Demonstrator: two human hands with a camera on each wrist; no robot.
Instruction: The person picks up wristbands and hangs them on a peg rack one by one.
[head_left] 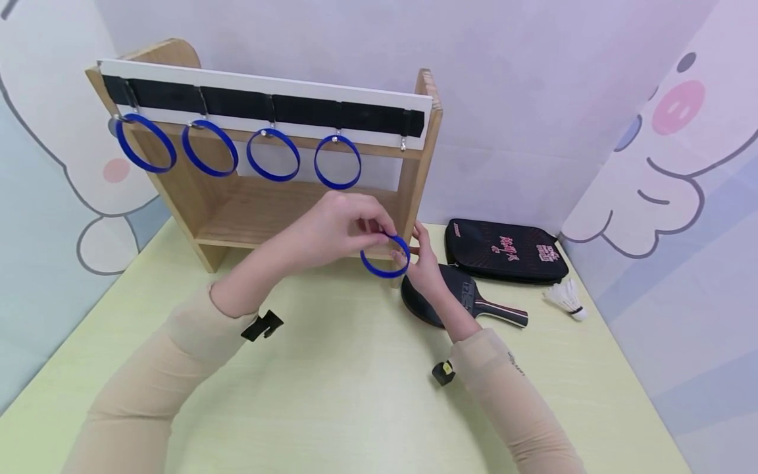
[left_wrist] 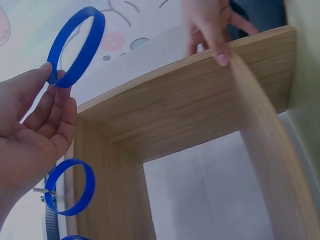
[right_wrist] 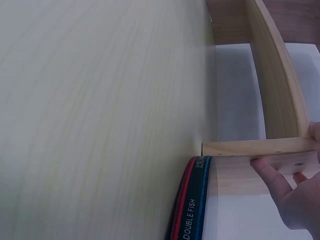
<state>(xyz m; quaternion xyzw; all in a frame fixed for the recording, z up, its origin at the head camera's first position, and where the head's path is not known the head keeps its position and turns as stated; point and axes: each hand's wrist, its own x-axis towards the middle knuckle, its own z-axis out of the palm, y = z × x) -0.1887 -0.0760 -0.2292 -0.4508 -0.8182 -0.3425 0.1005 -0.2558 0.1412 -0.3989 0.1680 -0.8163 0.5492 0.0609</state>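
In the head view my left hand (head_left: pixel 337 227) pinches a blue ring (head_left: pixel 385 274) between thumb and fingers, in front of the right end of a wooden shelf (head_left: pixel 284 204). The left wrist view shows this blue ring (left_wrist: pixel 90 47) tilted up from the thumb and fingertips. My right hand (head_left: pixel 424 266) grips the shelf's right side panel low down, with fingers on both faces in the right wrist view. Several more blue rings (head_left: pixel 273 178) hang from hooks along the black strip (head_left: pixel 237 104) on top. A metal hook (head_left: pixel 403 143) sits at the strip's right end.
A black table tennis bat (head_left: pixel 458 289) lies on the table (head_left: pixel 343 388) beside the right forearm. Behind it are a black zipped case (head_left: pixel 503 250) and a white shuttlecock (head_left: pixel 565 299). Walls with cartoon prints stand around the table.
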